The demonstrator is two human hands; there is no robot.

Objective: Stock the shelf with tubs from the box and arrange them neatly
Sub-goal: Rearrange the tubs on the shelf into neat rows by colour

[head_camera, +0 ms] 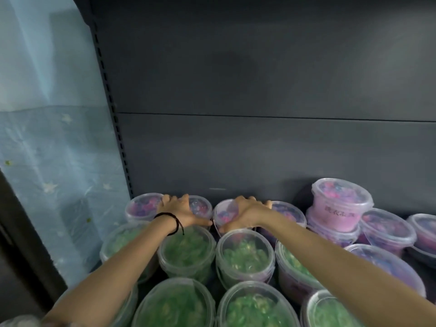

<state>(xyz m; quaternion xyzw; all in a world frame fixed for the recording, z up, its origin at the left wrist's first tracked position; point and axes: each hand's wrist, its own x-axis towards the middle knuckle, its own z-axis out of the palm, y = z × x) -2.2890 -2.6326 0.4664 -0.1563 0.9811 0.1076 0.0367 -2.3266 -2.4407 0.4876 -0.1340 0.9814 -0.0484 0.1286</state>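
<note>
Clear-lidded tubs fill the shelf below me. Several green-filled tubs (245,253) stand in the near rows, and pink and purple tubs run along the back. My left hand (179,210) lies flat on the lid of the back-left pink tub (141,207), fingers spread toward the back panel. My right hand (245,212) rests on top of the neighbouring pink tub (224,217), its thumb along the tub's front rim. A black cord circles my left wrist.
At the back right, one pink labelled tub (339,204) is stacked on another, with more purple tubs (387,228) beside it. The dark grey back panel (259,149) rises behind. A slotted upright (118,138) and pale blue sheeting (52,138) close off the left.
</note>
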